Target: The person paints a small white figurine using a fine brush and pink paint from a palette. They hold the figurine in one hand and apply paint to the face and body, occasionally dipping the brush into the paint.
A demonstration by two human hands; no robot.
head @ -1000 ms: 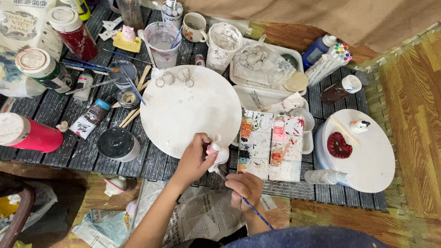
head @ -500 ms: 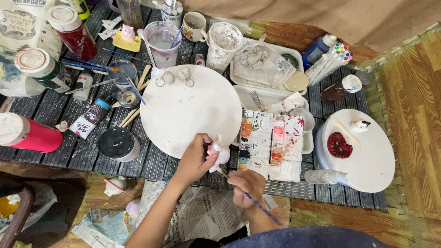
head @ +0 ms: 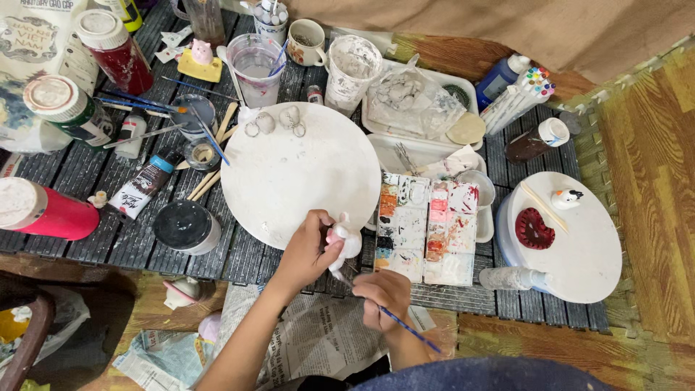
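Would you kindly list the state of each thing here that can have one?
left hand: holds the small white figurine
right hand: holds a thin blue brush, tip at the figurine
round white board: flat, bare in the middle
paint palette: open, smeared with colours
red jar: lying on its side, capped
clear cup: upright
red heart: painted, on the white disc

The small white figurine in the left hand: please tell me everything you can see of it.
The figurine is small, white and rounded, with a little pointed part on top; it looks like unpainted clay or plaster. The left hand grips it from the left, above the near rim of the round white board. The right hand holds a blue brush whose tip meets its underside. Finer details are too small to tell.
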